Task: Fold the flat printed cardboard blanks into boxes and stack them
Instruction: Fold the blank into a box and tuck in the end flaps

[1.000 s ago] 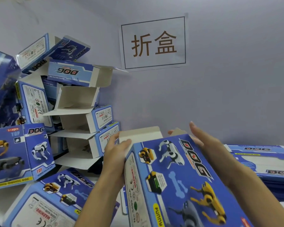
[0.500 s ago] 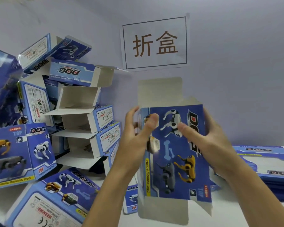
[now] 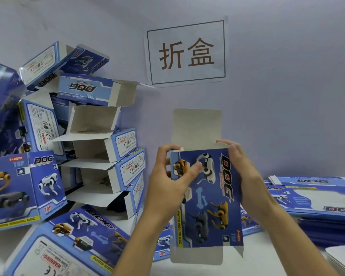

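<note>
Many folded blue printed cardboard boxes already sit piled at left; a stack of flat blue blanks waits on the white tabletop. Left hand and right hand hold one half-formed blue box upright between them, fingers clamped on its sides, end flaps unfolded.

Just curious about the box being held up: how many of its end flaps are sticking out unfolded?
2 clearly: the top flap stands up above the box, and the bottom flap hangs below it. Smaller side flaps may be partly hidden.
</note>
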Motion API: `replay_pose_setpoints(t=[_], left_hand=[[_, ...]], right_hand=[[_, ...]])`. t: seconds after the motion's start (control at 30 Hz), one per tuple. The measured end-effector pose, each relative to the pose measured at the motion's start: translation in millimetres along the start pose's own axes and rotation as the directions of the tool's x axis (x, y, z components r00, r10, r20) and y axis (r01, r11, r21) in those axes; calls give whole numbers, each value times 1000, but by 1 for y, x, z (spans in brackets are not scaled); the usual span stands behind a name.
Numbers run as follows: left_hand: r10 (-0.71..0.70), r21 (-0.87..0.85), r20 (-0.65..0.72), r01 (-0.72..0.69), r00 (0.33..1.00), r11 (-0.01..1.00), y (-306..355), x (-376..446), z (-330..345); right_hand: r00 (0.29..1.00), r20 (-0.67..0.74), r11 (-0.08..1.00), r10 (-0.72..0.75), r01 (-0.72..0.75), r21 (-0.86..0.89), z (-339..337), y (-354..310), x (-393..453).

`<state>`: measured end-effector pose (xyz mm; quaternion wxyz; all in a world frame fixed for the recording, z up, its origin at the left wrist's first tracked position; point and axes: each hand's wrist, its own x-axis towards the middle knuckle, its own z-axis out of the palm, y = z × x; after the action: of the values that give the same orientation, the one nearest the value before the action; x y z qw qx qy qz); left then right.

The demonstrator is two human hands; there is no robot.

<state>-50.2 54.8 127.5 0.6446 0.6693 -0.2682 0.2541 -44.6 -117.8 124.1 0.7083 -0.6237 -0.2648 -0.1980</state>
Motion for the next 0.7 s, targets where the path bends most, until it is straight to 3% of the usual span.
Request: replay_pose_setpoints(t=[0.13, 0.37, 0.57, 0.7], left_hand=[[-36, -38, -92, 32, 995, 999, -2, -1, 5], [-155, -92, -185, 140, 970, 986, -3, 2, 2], [-251, -239, -209, 199, 945, 950, 1, 2, 2], [-228, -212, -175, 190, 958, 959, 1, 4, 0]], right_hand=[[990, -142, 1000, -17, 16, -10, 10, -6, 2], [980, -199, 995, 6, -25, -92, 16, -3, 2], [978, -155, 990, 139, -136, 29, 19, 0, 3], [984, -116, 991, 137, -137, 1, 19, -3, 3]])
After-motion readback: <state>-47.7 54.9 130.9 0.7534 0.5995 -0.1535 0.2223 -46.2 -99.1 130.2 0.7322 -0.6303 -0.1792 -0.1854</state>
